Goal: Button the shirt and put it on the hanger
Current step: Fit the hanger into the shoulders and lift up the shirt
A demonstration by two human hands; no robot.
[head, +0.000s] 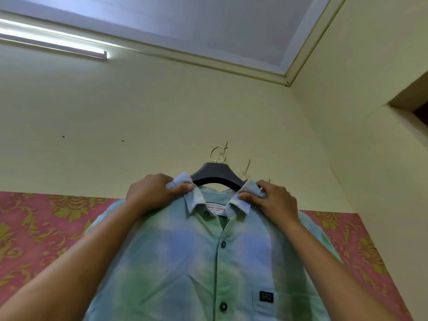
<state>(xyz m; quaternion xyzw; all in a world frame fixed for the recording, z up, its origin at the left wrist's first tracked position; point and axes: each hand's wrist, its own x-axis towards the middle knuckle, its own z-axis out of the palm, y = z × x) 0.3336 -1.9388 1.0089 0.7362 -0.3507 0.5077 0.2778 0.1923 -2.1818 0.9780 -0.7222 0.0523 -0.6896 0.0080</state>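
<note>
One shirt (185, 262), washed in pale blue and green, fills the lower middle of the frame, held up in front of a cream wall (139, 107). It sits on one dark hanger (217, 173), whose shoulders run inside the collar while its single gold hook (216, 152) rises just above centre; whether the hook catches on anything cannot be told. Two hands hold it. The left hand (152, 193) has its fingers curled around the collar wing left of centre, and the right hand (275, 200) pinches the other wing right of centre, thumb on top. Three dark buttons (223, 244) show down the front: the top one sits at the open neck, and the two below lie on the closed placket. One white neck label (216, 209) shows between the collar wings. One chest pocket (266, 300) at the lower right carries a small dark patch. One lit tube light (53, 40) is at the upper left, and pink-and-gold wallpaper (41, 228) bands the wall behind.
</note>
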